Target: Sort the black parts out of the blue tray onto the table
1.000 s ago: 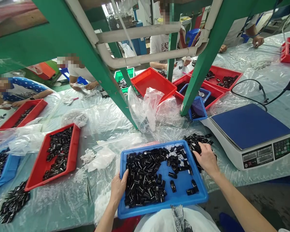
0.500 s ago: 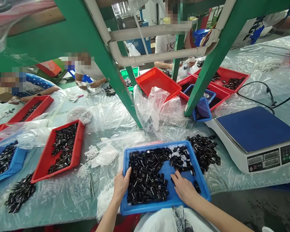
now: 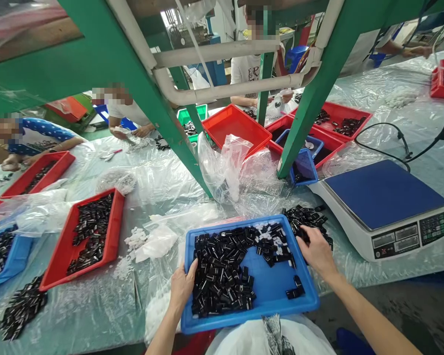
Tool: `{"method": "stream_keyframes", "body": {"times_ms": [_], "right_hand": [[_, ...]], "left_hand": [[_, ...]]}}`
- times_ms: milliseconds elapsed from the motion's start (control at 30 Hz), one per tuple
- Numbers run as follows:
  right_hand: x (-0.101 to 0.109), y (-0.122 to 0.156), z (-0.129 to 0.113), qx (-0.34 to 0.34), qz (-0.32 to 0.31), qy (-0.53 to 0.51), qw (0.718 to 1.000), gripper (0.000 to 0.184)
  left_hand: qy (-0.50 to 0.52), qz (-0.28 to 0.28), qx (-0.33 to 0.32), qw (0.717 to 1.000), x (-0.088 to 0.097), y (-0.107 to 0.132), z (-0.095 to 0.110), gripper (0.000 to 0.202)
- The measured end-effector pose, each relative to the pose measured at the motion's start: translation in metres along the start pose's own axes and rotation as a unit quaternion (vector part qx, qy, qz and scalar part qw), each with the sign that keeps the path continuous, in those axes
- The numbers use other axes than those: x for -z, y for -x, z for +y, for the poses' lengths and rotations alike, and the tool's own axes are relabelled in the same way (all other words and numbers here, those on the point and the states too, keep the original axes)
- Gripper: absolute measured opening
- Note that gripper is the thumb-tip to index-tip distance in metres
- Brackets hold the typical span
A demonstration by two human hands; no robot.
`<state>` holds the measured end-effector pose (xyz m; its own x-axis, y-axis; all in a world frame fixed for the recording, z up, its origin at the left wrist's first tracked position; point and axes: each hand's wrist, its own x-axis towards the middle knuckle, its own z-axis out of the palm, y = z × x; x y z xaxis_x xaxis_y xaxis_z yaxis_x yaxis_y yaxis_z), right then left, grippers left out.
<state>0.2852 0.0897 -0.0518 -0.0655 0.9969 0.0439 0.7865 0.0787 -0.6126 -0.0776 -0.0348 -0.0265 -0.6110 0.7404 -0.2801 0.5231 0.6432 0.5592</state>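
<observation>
A blue tray point(image 3: 244, 318) lies slightly tilted before me, holding many small black plastic pieces point(image 3: 222, 276). Small white pieces point(image 3: 268, 235) are mixed with the black ones in its far right corner. My left hand point(image 3: 183, 285) is closed on the tray's left rim, thumb on top. Just past the right rim, my right hand point(image 3: 318, 251) has its fingers curled at the near side of a loose pile of black pieces point(image 3: 292, 215). Its fingertips meet dark pieces there; whether one is gripped is hidden. Two black pieces point(image 3: 295, 291) lie apart near the tray's lower right corner.
A scale point(image 3: 385, 195) stands on the right. Red trays point(image 3: 111, 246) and a blue tray point(image 3: 22, 254) of black parts are at left. Green posts point(image 3: 311, 93) and a grey pipe frame point(image 3: 229, 93) rise ahead. Several people work across the plastic-covered table.
My right hand has moved from inside the tray, right and away, over its right rim to the loose pile. Two pieces now lie together at the tray's lower right. My left hand stays on the rim.
</observation>
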Motion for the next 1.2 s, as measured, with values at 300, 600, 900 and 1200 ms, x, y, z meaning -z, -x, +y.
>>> {"method": "stream_keyframes", "body": {"times_ms": [300,600,900,1200], "right_hand": [[0.004,0.003,-0.01,0.026,0.001,-0.01,1.0,0.041],[-0.05,0.05,-0.054,0.138,-0.23,0.11,0.957,0.043],[-0.056,0.057,-0.056,0.145,-0.223,0.07,0.961,0.038],[0.005,-0.015,0.003,0.021,0.043,0.003,0.999,0.035]], "left_hand": [[-0.008,0.003,-0.002,1.0,0.0,0.0,-0.001,0.047],[-0.01,0.005,-0.005,1.0,-0.001,0.002,-0.001,0.043],[0.006,0.009,-0.004,1.0,0.0,0.002,0.0,0.042],[0.002,-0.003,0.008,1.0,0.0,0.0,0.0,0.044]]}}
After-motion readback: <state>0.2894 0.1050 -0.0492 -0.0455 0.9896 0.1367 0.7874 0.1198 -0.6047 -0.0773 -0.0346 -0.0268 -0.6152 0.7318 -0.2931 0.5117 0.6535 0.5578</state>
